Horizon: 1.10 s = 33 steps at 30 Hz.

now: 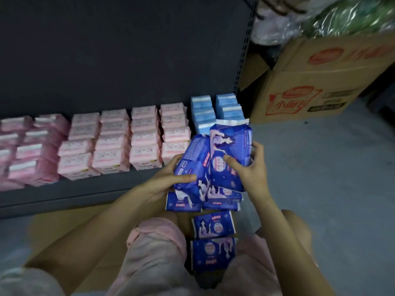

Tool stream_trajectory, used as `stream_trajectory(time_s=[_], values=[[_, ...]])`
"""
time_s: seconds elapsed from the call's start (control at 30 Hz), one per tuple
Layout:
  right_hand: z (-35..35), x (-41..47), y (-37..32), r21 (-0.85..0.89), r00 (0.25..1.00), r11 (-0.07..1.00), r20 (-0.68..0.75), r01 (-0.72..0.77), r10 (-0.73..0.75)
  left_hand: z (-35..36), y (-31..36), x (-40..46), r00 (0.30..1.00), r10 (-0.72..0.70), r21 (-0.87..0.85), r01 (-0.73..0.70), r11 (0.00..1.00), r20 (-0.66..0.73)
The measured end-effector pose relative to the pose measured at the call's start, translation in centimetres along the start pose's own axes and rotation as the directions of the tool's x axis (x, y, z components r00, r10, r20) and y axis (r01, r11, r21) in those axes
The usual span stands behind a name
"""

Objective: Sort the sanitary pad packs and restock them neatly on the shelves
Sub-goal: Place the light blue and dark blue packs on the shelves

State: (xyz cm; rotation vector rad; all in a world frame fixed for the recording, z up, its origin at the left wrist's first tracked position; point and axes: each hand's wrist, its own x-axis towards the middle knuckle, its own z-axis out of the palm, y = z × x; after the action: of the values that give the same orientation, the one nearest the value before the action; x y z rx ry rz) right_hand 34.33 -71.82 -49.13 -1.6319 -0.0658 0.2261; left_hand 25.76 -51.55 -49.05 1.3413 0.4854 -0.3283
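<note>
Both hands are busy: left hand (171, 178) grips one dark blue pack (192, 159), right hand (248, 169) clutches another (230, 144), just before the shelf (85, 189); pink packs (115, 142) line it, slightly blurred.

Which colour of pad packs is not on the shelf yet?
The dark blue packs: they are in both hands and piled on the floor, while pink packs and light blue packs stand on the shelf.

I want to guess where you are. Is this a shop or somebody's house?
Probably a shop or its stockroom. A dark metal shelf holds neat rows of pink packs and light blue packs, and a printed cardboard box stands on the floor beside it.
</note>
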Motion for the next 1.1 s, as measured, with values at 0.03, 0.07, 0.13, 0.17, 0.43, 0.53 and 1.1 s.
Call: stream_trajectory(time_s=[0.03,0.07,0.13,0.17,0.43,0.53,1.1], values=[[0.4,0.2,-1.1,0.003,1.000,1.000,0.021,0.021,-0.021,0.1,1.0,-0.2,0.999,0.023,0.076,-0.021,0.997,-0.032],[0.8,0.3,-2.6,0.011,0.997,0.999,0.055,0.054,-0.054,0.2,2.2,-0.8,0.995,0.069,0.157,-0.057,0.986,-0.071],[1.6,0.7,-5.4,0.010,0.983,0.993,0.137,0.120,-0.120,0.0,4.7,-1.9,0.968,0.191,0.331,-0.128,0.935,-0.165],[2.0,0.8,-7.2,0.014,0.971,0.988,0.179,0.156,-0.156,-0.4,6.1,-2.7,0.939,0.279,0.438,-0.168,0.883,-0.201],[1.5,1.7,-20.6,0.059,0.816,0.892,0.381,0.447,-0.435,-4.6,18.6,-14.8,0.499,0.866,0.923,-0.310,0.226,-0.044],[1.1,1.6,-24.8,0.143,0.760,0.861,0.416,0.487,-0.499,-4.5,22.2,-19.4,0.270,0.962,0.941,-0.335,0.047,0.048],[3.3,5.5,-41.6,-0.005,0.592,0.604,0.200,0.797,-0.780,-6.8,45.1,-13.9,0.384,0.903,0.977,-0.161,-0.140,0.193]])
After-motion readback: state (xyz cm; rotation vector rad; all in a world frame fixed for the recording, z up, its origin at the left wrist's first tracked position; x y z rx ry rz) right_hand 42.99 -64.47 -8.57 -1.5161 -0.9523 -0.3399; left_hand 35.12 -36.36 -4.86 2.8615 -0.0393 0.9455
